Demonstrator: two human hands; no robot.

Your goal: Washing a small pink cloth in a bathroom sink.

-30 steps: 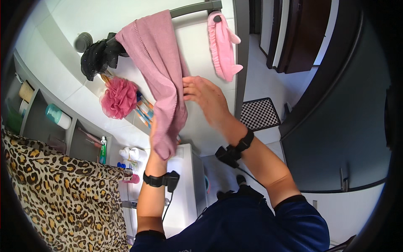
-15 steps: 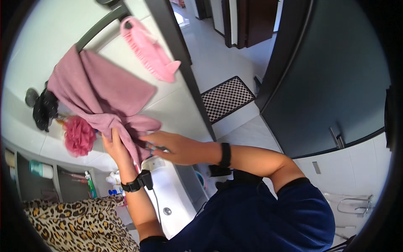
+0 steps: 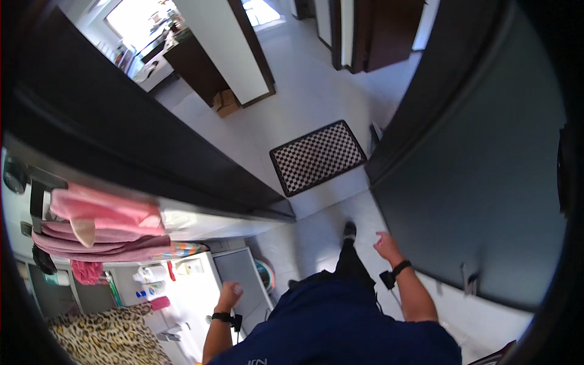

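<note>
Mauve cloth towel (image 3: 103, 246) hangs on rail, well apart from both hands; left hand (image 3: 230, 296) loosely curled, right hand (image 3: 385, 246) open, empty; earlier both gripped towel

The left hand (image 3: 230, 295) hangs empty with loosely curled fingers (image 3: 236, 288) just over the white appliance (image 3: 240, 277), near its grey top panel. The right hand (image 3: 385, 245) hangs open and empty on the far side of the appliance, over the pale tiled floor (image 3: 304, 103) beside a dark door (image 3: 480, 182). Left of the appliance, pink towels (image 3: 103, 222) drape over a rail, with a pink bath sponge (image 3: 86, 271) below them. Beyond the appliance lies a checkered mat (image 3: 317, 156).
</note>
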